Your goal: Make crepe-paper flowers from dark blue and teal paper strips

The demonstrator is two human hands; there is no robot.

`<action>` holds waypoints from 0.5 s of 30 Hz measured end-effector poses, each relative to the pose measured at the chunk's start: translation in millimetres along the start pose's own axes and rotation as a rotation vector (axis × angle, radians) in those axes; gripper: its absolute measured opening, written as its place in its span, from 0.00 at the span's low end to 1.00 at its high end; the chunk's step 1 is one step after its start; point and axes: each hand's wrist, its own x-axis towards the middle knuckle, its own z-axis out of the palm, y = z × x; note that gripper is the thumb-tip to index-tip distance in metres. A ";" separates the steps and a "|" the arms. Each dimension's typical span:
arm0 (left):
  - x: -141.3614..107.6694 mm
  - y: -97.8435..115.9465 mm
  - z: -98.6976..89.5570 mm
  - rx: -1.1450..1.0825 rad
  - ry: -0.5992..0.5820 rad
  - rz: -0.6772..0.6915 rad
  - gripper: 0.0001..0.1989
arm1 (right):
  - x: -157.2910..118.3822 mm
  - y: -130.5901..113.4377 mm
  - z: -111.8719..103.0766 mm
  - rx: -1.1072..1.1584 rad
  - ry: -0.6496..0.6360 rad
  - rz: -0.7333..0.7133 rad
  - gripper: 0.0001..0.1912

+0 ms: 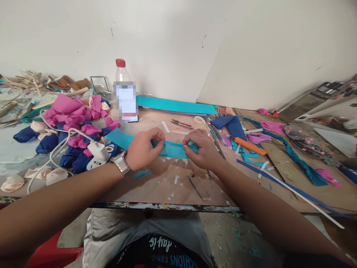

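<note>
A turquoise strip point(173, 149) stretches between my two hands just above the table, its left part running out behind my left wrist. My left hand point(146, 147), with a metal watch on the wrist, pinches the strip's near edge between thumb and forefinger. Thumb and fingers of my right hand point(199, 149) close on the same strip further right. Behind the hands lie small thread snips point(182, 123), a white paper piece point(165, 127) and a roll of tape point(199, 119).
Pink and blue fabric rosettes point(74, 115), a white charger point(98, 150) with its cable, and a phone point(126, 103) against a bottle point(122, 72) stand left. Right are an orange cutter point(250, 146), a white stick point(304, 197) and a teal twisted strip point(301, 163).
</note>
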 end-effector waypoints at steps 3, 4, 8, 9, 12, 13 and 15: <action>-0.4 0.5 -0.4 0.002 0.000 0.029 0.04 | 0.0 0.0 0.0 0.008 -0.006 0.001 0.03; -0.5 0.6 -0.5 0.002 -0.007 0.040 0.05 | 0.1 -0.3 -0.1 0.013 -0.007 -0.003 0.03; -0.8 0.6 -0.6 -0.005 -0.049 0.060 0.06 | 0.3 -1.4 -0.1 0.026 -0.009 -0.015 0.03; -0.8 0.3 -0.4 -0.005 -0.053 0.061 0.06 | 0.2 -1.4 0.0 0.025 -0.008 -0.015 0.03; -0.6 -1.3 0.5 -0.011 -0.042 0.046 0.07 | -0.4 -0.1 0.5 0.017 0.005 -0.015 0.04; -0.5 -1.8 0.8 -0.013 -0.035 0.032 0.09 | -0.6 0.7 0.8 0.015 0.010 -0.018 0.04; -0.4 -2.5 1.2 -0.009 -0.031 0.005 0.12 | -1.1 2.2 1.4 0.013 0.022 -0.029 0.04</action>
